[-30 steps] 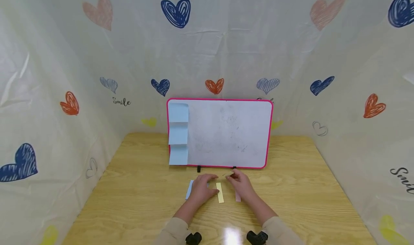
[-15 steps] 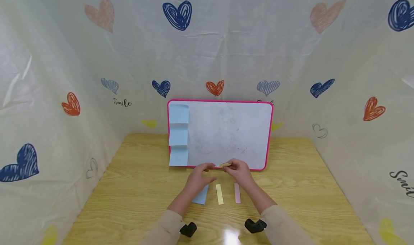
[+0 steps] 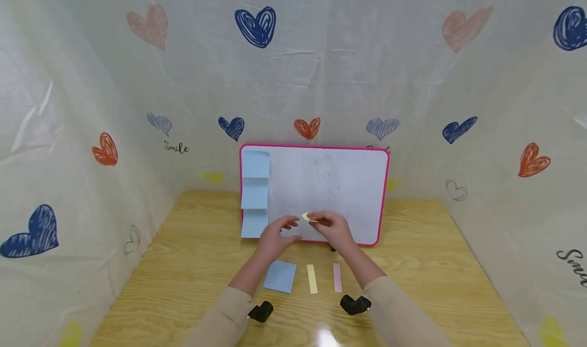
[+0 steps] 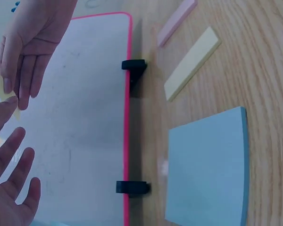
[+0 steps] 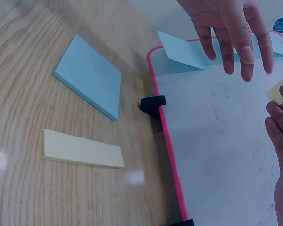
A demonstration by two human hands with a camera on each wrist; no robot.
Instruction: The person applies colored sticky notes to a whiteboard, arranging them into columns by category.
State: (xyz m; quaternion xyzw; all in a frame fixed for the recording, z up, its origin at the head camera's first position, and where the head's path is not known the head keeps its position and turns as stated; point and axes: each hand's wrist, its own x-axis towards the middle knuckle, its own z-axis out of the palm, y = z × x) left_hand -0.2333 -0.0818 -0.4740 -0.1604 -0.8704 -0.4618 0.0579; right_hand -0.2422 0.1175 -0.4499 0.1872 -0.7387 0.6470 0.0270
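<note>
Between thumb and fingers, my right hand (image 3: 336, 231) pinches a small yellow sticky note strip (image 3: 305, 216) in front of the lower part of a pink-framed whiteboard (image 3: 316, 184). To its left, my left hand (image 3: 273, 241) has its fingers spread and holds nothing; in the right wrist view a gap shows between the left hand (image 5: 231, 35) and the strip (image 5: 274, 94). Three light blue sticky notes (image 3: 255, 194) hang in a column down the board's left side, their lower edges lifting. The left hand partly overlaps the lowest one in the head view.
On the wooden table (image 3: 183, 286) before the board lie a blue sticky note pad (image 3: 279, 276), a narrow yellow pad (image 3: 312, 279) and a narrow pink pad (image 3: 337, 277). Black feet (image 4: 133, 187) prop the board's bottom edge. A heart-patterned curtain (image 3: 192, 82) surrounds the table.
Both hands have risen from over the table pads to the lower whiteboard, the right carrying the yellow strip. The blue and pink pads, partly covered before, now show fully.
</note>
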